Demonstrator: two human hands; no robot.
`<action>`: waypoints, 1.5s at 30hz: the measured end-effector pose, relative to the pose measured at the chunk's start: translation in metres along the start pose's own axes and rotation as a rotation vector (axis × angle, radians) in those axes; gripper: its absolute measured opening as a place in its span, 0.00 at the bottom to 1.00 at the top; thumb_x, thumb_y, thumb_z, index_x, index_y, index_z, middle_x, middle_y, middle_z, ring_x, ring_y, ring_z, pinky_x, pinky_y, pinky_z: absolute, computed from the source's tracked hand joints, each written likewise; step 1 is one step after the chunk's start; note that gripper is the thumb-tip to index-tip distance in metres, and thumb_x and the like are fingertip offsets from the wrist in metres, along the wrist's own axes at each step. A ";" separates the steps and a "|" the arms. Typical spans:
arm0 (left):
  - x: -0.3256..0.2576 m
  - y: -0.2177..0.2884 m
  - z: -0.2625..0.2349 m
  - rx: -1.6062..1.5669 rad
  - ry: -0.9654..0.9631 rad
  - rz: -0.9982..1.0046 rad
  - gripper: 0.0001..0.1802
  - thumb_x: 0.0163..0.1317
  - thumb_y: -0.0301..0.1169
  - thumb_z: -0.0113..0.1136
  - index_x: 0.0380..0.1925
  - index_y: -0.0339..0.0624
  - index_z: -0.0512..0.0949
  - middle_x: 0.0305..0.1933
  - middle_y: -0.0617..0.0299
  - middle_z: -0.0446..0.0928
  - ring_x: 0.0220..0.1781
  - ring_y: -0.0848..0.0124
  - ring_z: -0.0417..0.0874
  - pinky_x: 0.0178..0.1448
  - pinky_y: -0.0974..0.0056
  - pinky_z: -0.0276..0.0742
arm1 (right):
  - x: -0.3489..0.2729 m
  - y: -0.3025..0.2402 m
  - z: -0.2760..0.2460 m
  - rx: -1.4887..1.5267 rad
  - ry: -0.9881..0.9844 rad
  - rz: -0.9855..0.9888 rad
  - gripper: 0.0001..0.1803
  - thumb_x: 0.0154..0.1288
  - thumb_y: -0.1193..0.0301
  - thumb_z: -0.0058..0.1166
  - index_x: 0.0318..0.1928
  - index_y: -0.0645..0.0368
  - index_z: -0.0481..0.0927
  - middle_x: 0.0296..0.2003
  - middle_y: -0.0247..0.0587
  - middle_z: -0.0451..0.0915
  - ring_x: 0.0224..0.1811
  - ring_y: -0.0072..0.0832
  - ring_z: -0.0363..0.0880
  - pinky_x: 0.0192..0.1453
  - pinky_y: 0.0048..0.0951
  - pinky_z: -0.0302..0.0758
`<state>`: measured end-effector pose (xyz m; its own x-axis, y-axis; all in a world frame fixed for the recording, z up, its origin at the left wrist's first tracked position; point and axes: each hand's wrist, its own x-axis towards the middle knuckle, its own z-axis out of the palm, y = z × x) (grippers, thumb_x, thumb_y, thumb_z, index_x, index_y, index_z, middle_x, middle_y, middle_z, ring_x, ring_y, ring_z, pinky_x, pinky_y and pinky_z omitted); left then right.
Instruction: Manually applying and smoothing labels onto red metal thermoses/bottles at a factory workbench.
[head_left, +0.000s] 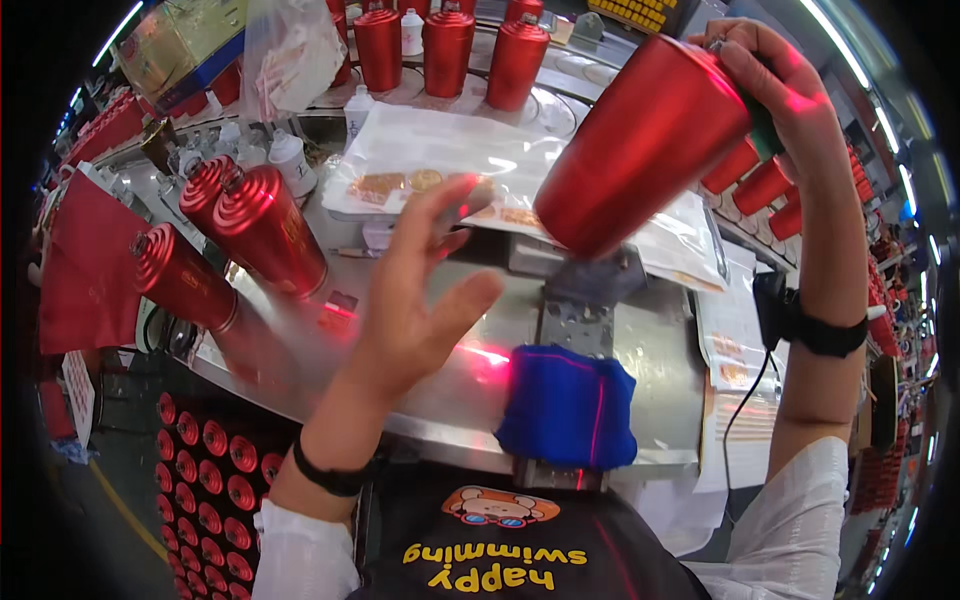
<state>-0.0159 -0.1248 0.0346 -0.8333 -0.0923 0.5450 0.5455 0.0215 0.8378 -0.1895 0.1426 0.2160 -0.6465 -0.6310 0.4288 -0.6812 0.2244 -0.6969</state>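
Note:
My right hand [790, 100] is raised at the upper right and grips the neck of a red metal bottle [640, 150], which is tilted with its flat base pointing down and left. My left hand [420, 290] is open in the middle of the view, fingers spread, holding nothing, a little below and left of the bottle's base. A blue cloth pad [568, 405] sits on the steel bench [640, 350] just in front of me.
Three red bottles [262, 225] stand at the left of the bench, more [447, 50] line the round turntable behind. A clear bag of gold labels [440, 165] lies mid-bench. White small bottles [290, 160], red sheets [90, 265], and a crate of red bottles [210, 470] are at left.

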 end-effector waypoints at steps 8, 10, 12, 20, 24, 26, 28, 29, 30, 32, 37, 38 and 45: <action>-0.039 -0.009 0.083 -0.733 -0.319 -0.699 0.42 0.58 0.46 0.68 0.63 0.37 0.59 0.54 0.54 0.73 0.53 0.69 0.77 0.56 0.63 0.76 | -0.140 0.030 0.121 0.281 0.245 0.471 0.14 0.73 0.64 0.49 0.48 0.62 0.78 0.39 0.32 0.79 0.41 0.18 0.73 0.49 0.23 0.71; -0.044 -0.012 0.084 -0.717 -0.295 -0.772 0.41 0.58 0.46 0.68 0.62 0.36 0.60 0.54 0.54 0.73 0.52 0.69 0.79 0.54 0.64 0.78 | -0.171 0.036 0.136 0.433 0.249 0.547 0.18 0.75 0.62 0.46 0.54 0.62 0.75 0.41 0.32 0.78 0.42 0.18 0.72 0.48 0.21 0.71; -0.039 -0.011 0.084 -0.756 -0.367 -0.868 0.38 0.59 0.46 0.66 0.60 0.36 0.62 0.53 0.54 0.74 0.50 0.69 0.80 0.50 0.64 0.80 | -0.190 0.037 0.147 0.463 0.260 0.567 0.20 0.75 0.61 0.45 0.57 0.63 0.73 0.42 0.33 0.78 0.43 0.18 0.72 0.48 0.19 0.71; -0.044 -0.009 0.102 -0.431 -0.217 -0.786 0.35 0.61 0.46 0.64 0.59 0.34 0.64 0.50 0.54 0.76 0.48 0.71 0.80 0.50 0.66 0.79 | -0.206 0.048 0.158 0.544 0.324 0.497 0.25 0.77 0.58 0.42 0.63 0.65 0.69 0.53 0.42 0.77 0.55 0.24 0.72 0.60 0.24 0.68; -0.035 -0.008 0.108 -0.448 -0.224 -0.798 0.43 0.59 0.48 0.66 0.64 0.31 0.59 0.53 0.50 0.74 0.50 0.69 0.80 0.53 0.65 0.78 | -0.206 0.059 0.161 0.554 0.421 0.482 0.27 0.77 0.58 0.41 0.65 0.65 0.66 0.51 0.41 0.77 0.53 0.23 0.73 0.55 0.24 0.72; -0.040 -0.016 0.109 -0.367 -0.148 -0.737 0.44 0.60 0.47 0.65 0.65 0.31 0.57 0.53 0.50 0.74 0.50 0.68 0.79 0.54 0.65 0.77 | -0.204 0.053 0.158 0.433 0.382 0.481 0.27 0.76 0.58 0.41 0.66 0.65 0.65 0.50 0.41 0.77 0.51 0.22 0.73 0.50 0.24 0.74; -0.057 -0.027 0.105 -0.167 -0.035 -0.602 0.47 0.61 0.45 0.65 0.69 0.30 0.51 0.54 0.47 0.74 0.52 0.65 0.78 0.57 0.62 0.75 | -0.208 0.052 0.157 0.279 0.315 0.464 0.28 0.76 0.59 0.41 0.67 0.64 0.63 0.49 0.39 0.76 0.47 0.21 0.74 0.38 0.22 0.77; -0.057 0.001 0.104 -0.096 -0.103 -0.594 0.48 0.61 0.41 0.65 0.70 0.31 0.48 0.61 0.43 0.69 0.62 0.60 0.73 0.63 0.59 0.70 | -0.216 0.050 0.154 0.228 0.327 0.470 0.28 0.76 0.60 0.41 0.68 0.65 0.62 0.54 0.40 0.74 0.47 0.22 0.74 0.38 0.22 0.76; -0.068 0.004 0.097 -0.150 -0.108 -0.487 0.49 0.60 0.41 0.65 0.71 0.31 0.46 0.64 0.42 0.64 0.66 0.57 0.69 0.67 0.57 0.67 | -0.222 0.045 0.153 0.236 0.326 0.467 0.28 0.76 0.60 0.41 0.68 0.66 0.62 0.56 0.42 0.73 0.49 0.24 0.74 0.42 0.23 0.76; -0.089 0.001 0.080 -0.151 -0.247 -0.249 0.53 0.59 0.40 0.66 0.71 0.30 0.41 0.69 0.40 0.57 0.73 0.52 0.59 0.72 0.53 0.59 | -0.233 0.040 0.151 0.239 0.335 0.466 0.28 0.76 0.60 0.41 0.68 0.66 0.61 0.58 0.43 0.72 0.50 0.25 0.74 0.45 0.24 0.76; -0.114 -0.003 0.079 0.517 -0.499 -0.035 0.59 0.51 0.43 0.71 0.71 0.28 0.42 0.69 0.32 0.54 0.73 0.41 0.55 0.74 0.44 0.51 | -0.243 0.029 0.158 0.171 0.241 0.404 0.29 0.76 0.59 0.42 0.67 0.66 0.62 0.60 0.53 0.70 0.61 0.38 0.71 0.65 0.33 0.65; -0.115 -0.005 0.080 0.561 -0.467 -0.031 0.58 0.52 0.44 0.70 0.70 0.27 0.44 0.69 0.33 0.55 0.71 0.41 0.58 0.73 0.43 0.53 | -0.242 0.024 0.160 0.165 0.245 0.393 0.29 0.76 0.59 0.42 0.67 0.67 0.62 0.59 0.54 0.70 0.62 0.41 0.70 0.65 0.34 0.65; -0.110 -0.024 0.074 0.476 -0.541 0.040 0.56 0.57 0.49 0.64 0.70 0.25 0.43 0.71 0.32 0.52 0.70 0.37 0.58 0.73 0.42 0.49 | -0.256 0.018 0.156 -0.020 0.232 0.285 0.28 0.74 0.61 0.45 0.67 0.66 0.63 0.63 0.58 0.66 0.66 0.47 0.66 0.68 0.37 0.63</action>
<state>0.0562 -0.0415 -0.0428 -0.8080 0.4213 0.4119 0.5815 0.4577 0.6727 0.0172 0.1921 0.0036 -0.8706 -0.3563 0.3394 -0.4674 0.3829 -0.7968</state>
